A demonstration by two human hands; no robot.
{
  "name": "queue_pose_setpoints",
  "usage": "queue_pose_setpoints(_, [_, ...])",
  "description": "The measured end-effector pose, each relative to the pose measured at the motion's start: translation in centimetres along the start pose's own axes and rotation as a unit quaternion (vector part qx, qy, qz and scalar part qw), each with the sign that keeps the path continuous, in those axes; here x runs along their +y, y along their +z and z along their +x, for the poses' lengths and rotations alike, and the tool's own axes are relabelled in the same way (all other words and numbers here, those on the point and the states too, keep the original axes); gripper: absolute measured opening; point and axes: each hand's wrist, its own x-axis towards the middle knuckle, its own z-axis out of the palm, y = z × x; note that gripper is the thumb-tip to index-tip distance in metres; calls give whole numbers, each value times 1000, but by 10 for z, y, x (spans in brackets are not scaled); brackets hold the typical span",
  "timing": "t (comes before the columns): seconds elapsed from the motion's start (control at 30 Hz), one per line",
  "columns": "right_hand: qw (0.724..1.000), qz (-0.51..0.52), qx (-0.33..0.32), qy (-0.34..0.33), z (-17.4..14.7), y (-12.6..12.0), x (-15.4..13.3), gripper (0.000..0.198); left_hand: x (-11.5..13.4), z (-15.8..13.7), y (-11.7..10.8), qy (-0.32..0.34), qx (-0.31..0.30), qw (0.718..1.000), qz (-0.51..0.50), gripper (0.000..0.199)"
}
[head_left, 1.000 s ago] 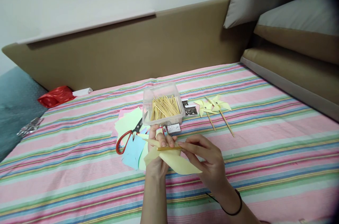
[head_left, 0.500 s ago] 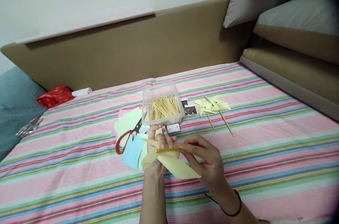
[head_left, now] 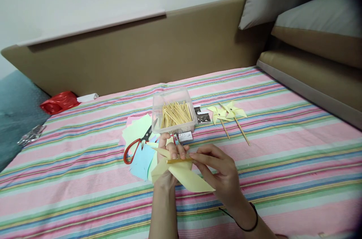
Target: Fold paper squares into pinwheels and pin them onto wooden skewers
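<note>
My left hand (head_left: 169,152) is closed on a pale yellow paper pinwheel (head_left: 192,179), its fingers curled over the far side of the paper. A thin wooden stick (head_left: 179,161) lies across the pinwheel, under the left fingertips. My right hand (head_left: 217,167) pinches the stick's right end between thumb and fingers. Two finished-looking yellow pinwheels (head_left: 232,110) on sticks lie to the right. Beyond my hands stands a clear plastic box (head_left: 195,120) of wooden sticks (head_left: 175,114). The spot where stick and paper meet is partly hidden by fingers.
Red-handled scissors (head_left: 132,150) rest on coloured paper sheets (head_left: 141,163) at the left. Small metal pins (head_left: 203,118) sit in a case beside the box, near a white card (head_left: 185,136). A red plastic bag (head_left: 59,103) lies at the far left; cushions (head_left: 316,16) stand at right.
Almost nothing differs. The pinwheel's near blade has shifted very slightly to the right and down; both hands keep their hold.
</note>
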Motion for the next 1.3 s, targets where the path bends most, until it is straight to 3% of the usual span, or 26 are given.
queue_pose_setpoints(0.3, [999,17,-17,44,1,-2,2,23,-5,-1,-9,8,19,1000,11,53])
queue_pose_setpoints(0.43, [986,37,-53,155,1,-5,9,27,-9,3,-7,31,79,995,54,58])
queue_pose_setpoints(0.57, [959,12,-138,247,-1,-10,18,16,-10,7,-2,48,143,984,97,52])
queue_pose_setpoints(0.93, [940,-39,-225,255,-5,-11,18,14,-5,13,-2,63,257,954,141,45])
queue_pose_setpoints(1.17, [929,-14,-210,303,-4,-11,20,14,-2,16,-5,75,254,957,122,27])
queue_pose_setpoints(1.3, [924,6,-197,328,-4,-16,24,14,0,18,-9,71,221,968,99,22])
